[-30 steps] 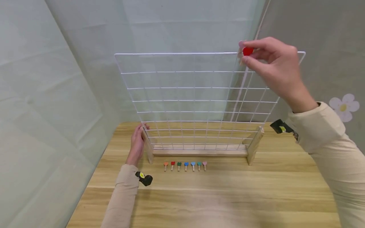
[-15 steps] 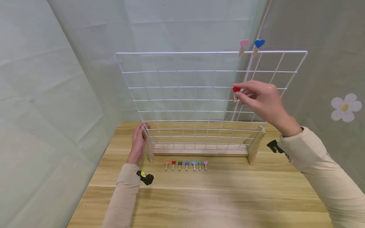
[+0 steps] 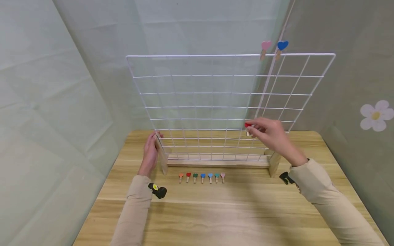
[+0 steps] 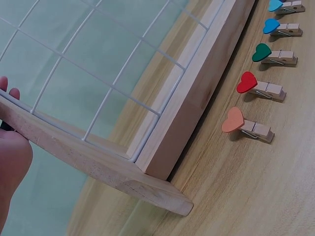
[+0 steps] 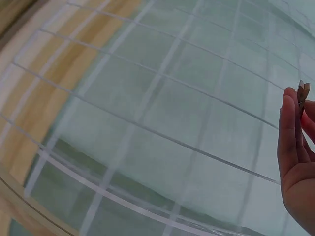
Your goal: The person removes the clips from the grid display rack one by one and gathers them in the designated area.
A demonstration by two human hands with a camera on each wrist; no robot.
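A: Right grip (image 3: 250, 128)?
B: Fingers pinched on the red heart clip (image 3: 247, 125), held at the wire grid (image 3: 215, 102), low, right side.
A: Left grip (image 3: 149, 154)?
B: Fingers straight, flat against the wooden foot (image 3: 161, 158). Spare clips (image 3: 201, 177) lie on the desk (image 3: 234, 212) just to its right.

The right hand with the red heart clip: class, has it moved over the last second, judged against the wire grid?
Yes. The right hand, pinching the red clip, has dropped from the wire grid's top edge to its lower rows.

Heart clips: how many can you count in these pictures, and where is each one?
10. Seven clips lie in a row on the table, two sit on the grid's top edge, and the right hand holds a red one.
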